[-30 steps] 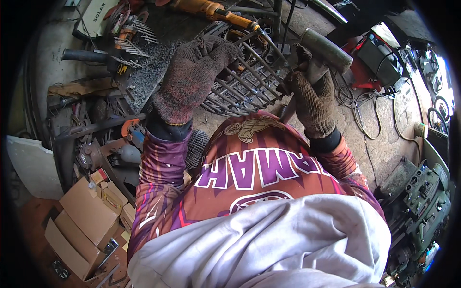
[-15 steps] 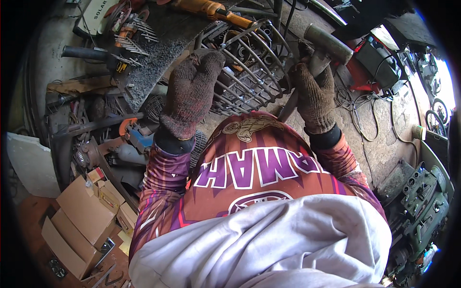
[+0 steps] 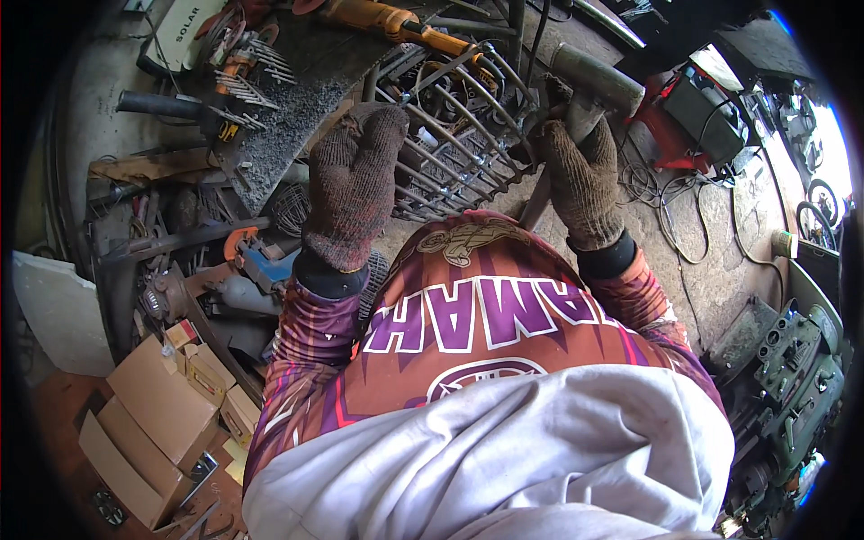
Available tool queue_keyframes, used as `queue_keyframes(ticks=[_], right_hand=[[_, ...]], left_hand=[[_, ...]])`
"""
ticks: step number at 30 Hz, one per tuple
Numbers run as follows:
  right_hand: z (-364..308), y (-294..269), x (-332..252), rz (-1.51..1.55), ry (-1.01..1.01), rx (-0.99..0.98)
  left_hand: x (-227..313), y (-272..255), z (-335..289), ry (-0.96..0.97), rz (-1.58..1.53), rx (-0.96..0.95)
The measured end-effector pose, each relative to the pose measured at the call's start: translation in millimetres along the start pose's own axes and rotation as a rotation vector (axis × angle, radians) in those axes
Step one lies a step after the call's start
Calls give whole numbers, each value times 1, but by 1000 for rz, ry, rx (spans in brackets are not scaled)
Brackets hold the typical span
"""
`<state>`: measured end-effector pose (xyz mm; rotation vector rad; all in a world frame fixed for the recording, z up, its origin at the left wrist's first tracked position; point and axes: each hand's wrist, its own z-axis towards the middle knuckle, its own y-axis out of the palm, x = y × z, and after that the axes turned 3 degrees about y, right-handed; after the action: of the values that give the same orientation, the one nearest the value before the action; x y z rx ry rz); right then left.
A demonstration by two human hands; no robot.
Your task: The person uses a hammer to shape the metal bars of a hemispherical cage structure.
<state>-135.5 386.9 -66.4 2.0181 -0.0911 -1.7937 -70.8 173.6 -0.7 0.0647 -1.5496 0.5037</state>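
Observation:
A curved grate of welded metal rods (image 3: 459,166) is tilted in front of my chest. My left hand (image 3: 355,175), in a dirty brown knitted glove, is closed at its left edge; the fingertips are hidden behind the glove's back. My right hand (image 3: 580,175), gloved the same way, is closed at the grate's right edge, its exact hold partly hidden. Just beyond the right hand is a thick grey metal pipe (image 3: 598,79) with a shorter pipe joined to it like a T. Whether it is fixed to the grate cannot be made out.
An orange power tool (image 3: 382,18) lies beyond the grate. Left of it, a dusty metal bench top (image 3: 279,117) holds grinders. A red and black machine (image 3: 684,117) with loose cables stands at right. Cardboard boxes (image 3: 162,405) lie lower left, a green machine (image 3: 783,360) lower right.
Both hands and the grate have shifted slightly to the left. The T-shaped pipe has moved left with them. Both hands stay closed.

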Motion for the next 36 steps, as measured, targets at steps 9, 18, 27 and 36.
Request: queue_keyframes(ticks=[9,18,27,36], right_hand=[[-17,-13,3,-403,-502,0],[-24,20,-37,-833,-251,-248],[-37,8,-53,192,-202,-306],[-30,13,-56,-107,141,-280]], left_hand=[[-5,-6,2,204,232,61],[-10,-3,2,385,419,94],[-17,-2,5,474,402,113],[-23,-10,7,275,246,114]])
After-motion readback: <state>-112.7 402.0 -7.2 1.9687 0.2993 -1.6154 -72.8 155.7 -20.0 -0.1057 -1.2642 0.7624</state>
